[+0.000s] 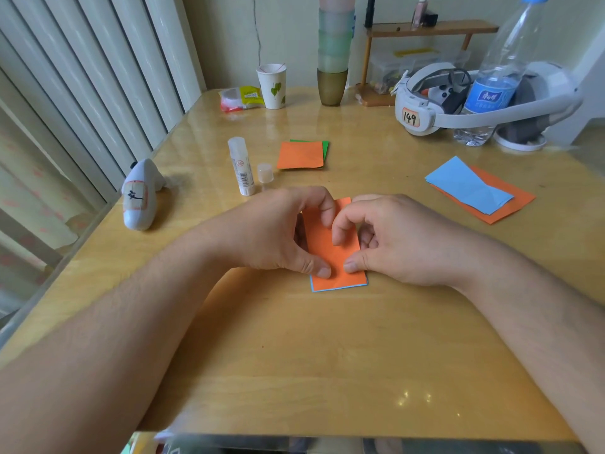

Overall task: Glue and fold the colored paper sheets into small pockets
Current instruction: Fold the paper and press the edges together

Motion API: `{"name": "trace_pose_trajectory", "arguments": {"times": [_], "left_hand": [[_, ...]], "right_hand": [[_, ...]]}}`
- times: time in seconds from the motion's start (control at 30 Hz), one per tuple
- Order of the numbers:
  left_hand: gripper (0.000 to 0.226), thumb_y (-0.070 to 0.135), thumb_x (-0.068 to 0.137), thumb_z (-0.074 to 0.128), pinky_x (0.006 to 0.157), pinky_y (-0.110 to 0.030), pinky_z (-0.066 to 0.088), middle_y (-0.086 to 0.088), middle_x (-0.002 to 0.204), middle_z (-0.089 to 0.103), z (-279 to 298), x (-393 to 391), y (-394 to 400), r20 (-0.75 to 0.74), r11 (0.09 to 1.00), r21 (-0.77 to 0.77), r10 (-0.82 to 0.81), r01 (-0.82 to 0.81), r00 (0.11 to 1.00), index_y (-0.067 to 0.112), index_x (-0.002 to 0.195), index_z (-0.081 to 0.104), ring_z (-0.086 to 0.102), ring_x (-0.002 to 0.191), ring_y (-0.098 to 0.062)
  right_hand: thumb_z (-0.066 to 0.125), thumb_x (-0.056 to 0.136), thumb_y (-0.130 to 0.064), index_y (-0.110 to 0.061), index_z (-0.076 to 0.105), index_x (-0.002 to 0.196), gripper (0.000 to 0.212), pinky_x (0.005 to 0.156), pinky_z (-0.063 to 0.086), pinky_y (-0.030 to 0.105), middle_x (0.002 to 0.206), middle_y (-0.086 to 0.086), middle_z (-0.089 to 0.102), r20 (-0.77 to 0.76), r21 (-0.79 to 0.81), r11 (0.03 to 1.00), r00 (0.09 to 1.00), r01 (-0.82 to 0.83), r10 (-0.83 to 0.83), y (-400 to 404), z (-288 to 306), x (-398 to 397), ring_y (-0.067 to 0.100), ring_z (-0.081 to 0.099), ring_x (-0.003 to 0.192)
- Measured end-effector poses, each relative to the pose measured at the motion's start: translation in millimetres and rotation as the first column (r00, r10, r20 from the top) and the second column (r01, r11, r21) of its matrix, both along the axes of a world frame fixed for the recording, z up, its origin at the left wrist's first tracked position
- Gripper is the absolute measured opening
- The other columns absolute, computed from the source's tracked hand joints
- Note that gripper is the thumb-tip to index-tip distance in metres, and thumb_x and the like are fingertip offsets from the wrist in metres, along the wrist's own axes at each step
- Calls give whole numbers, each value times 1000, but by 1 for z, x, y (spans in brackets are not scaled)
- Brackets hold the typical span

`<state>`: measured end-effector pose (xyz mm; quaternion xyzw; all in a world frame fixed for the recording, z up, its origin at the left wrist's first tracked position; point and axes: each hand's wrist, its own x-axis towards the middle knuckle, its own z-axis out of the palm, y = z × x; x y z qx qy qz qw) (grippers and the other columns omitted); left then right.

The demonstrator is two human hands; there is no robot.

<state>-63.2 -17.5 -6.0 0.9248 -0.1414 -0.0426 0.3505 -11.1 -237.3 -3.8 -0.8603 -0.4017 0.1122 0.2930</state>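
Note:
A folded orange paper [337,279] with a thin blue edge showing under it lies on the wooden table [294,355] in front of me. My left hand [278,231] holds its left side, thumb on the near end and curled fingers on the far end. From the right, my right hand [402,240] holds the same paper with its thumb and bent index finger on top. An uncapped glue stick [241,165] stands behind my hands, its cap [265,173] beside it. Farther back lies an orange piece on a green one [301,155]. A blue sheet [468,188] rests on an orange sheet [519,199] at the right.
A white plush toy [140,194] lies near the table's left edge. Along the back stand a paper cup [273,85], a snack packet [240,98], stacked cups [334,60], a white headset [425,106], a water bottle [491,86] and a small wooden shelf [432,29].

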Motion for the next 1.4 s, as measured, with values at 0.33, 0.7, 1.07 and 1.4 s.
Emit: {"name": "trace_pose_trajectory", "arguments": {"times": [0.33,0.7,1.07,1.4], "left_hand": [[57,38,61,100,68,-43,56,6,85,67,-2,1,0,33,998,58,-18,16,999,35,99,58,60,72,-15],[57,35,61,101,63,-28,50,12,82,64,-2,1,0,48,996,82,-30,26,998,33,98,58,58,69,-8],[60,50,55,99,68,-24,45,12,92,60,-2,0,-5,138,987,152,-73,52,988,30,95,59,54,86,-5],[66,45,55,101,61,-14,37,15,87,57,1,-4,-6,134,988,142,-83,63,988,27,98,53,53,78,0]], "right_hand": [[94,74,-18,-35,69,87,33,72,52,24,90,-15,55,5,-13,1000,1000,-3,3,0,-1,0,2,58,75],[95,72,-19,-37,67,85,36,70,50,21,92,-12,57,27,-37,999,1000,-2,3,1,-1,-1,2,60,74],[95,70,-23,-35,61,80,37,74,52,29,107,-10,63,29,-45,999,999,-31,32,1,-2,-2,4,58,77],[96,68,-30,-34,57,81,41,88,53,39,111,-14,59,7,-59,996,998,-69,70,0,-7,1,9,60,101]]}}
